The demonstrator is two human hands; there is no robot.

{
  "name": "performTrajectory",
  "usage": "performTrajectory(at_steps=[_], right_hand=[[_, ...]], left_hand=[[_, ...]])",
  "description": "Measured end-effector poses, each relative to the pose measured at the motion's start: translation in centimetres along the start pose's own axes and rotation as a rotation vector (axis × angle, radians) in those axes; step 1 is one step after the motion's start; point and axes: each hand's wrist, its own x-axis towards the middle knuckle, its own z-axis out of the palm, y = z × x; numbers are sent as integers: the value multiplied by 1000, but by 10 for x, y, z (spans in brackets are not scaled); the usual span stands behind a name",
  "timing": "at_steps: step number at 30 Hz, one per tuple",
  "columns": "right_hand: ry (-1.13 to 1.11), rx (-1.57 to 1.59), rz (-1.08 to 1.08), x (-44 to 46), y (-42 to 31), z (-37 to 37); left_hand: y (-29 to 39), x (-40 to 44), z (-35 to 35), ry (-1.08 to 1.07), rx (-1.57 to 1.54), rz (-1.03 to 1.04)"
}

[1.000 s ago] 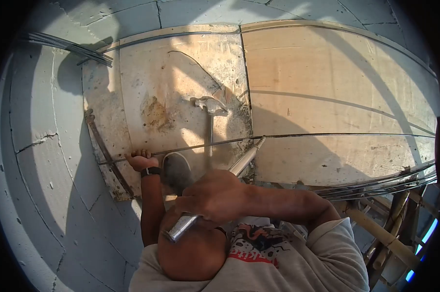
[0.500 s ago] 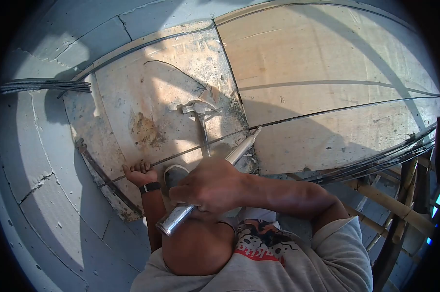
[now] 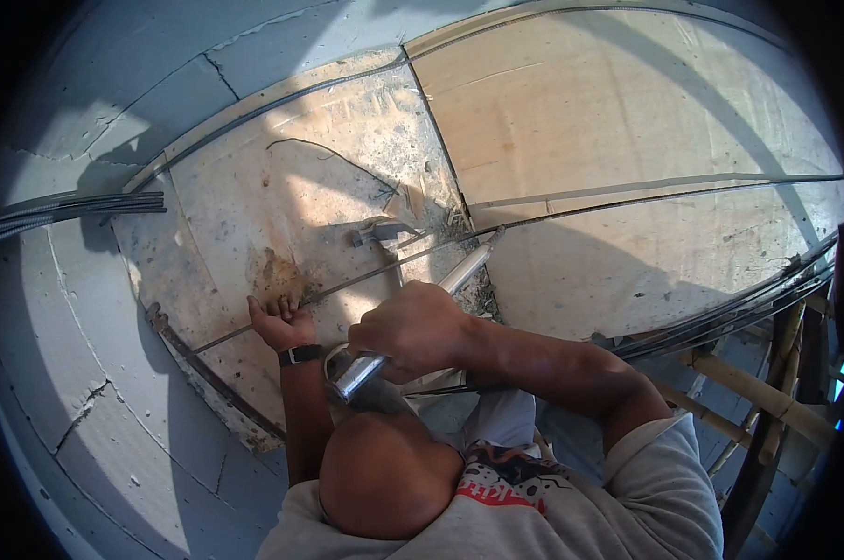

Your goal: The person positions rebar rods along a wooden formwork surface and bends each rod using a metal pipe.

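Observation:
My right hand [image 3: 412, 331] is closed around a silver metal tube [image 3: 467, 269] with a narrowed far tip. That tip meets a thin steel rod [image 3: 347, 283] that runs slantwise across the wooden panels. My left hand [image 3: 284, 324], with a dark band at its wrist, has its fingers curled at the rod and its thumb sticking out. Between the hands, a hammer [image 3: 382, 231] lies on the panel with its head away from me; the rod crosses over its handle.
Stained plywood [image 3: 207, 233] and cleaner plywood [image 3: 608, 112] meet at a seam with wood chips. Rod bundles stick in at left [image 3: 76, 207] and lie along the right edge [image 3: 730, 313]. Grey block wall [image 3: 86, 327] borders the left; bamboo poles [image 3: 762, 401] stand at lower right.
The tube's near end has swung up and right, with my right hand moving slightly away from me. The left hand has shifted slightly right. The view has tilted a little.

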Motion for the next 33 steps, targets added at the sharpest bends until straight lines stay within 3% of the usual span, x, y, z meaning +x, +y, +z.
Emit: performTrajectory(at_steps=[5, 12, 15, 19, 22, 28, 29, 33], right_hand=[[-105, 124, 0, 11, -31, -31], [-138, 196, -143, 13, -52, -53], [33, 272, -220, 8, -50, -61], [97, 428, -322, -5, -43, -83], [92, 362, -233, -8, -49, -86], [212, 348, -157, -1, -68, -71], [240, 342, -147, 1, -76, -69], [292, 343, -124, 9, -95, -68]], left_hand=[[11, -3, 2, 154, -15, 83], [22, 3, -2, 141, -45, 139], [21, 8, -3, 71, -81, 148], [26, 16, -21, -58, -79, 116], [31, 10, -23, -96, -122, 91], [71, 30, -35, -11, -211, 272], [77, 30, -35, -90, -259, 230], [83, 36, -37, -48, -255, 181]])
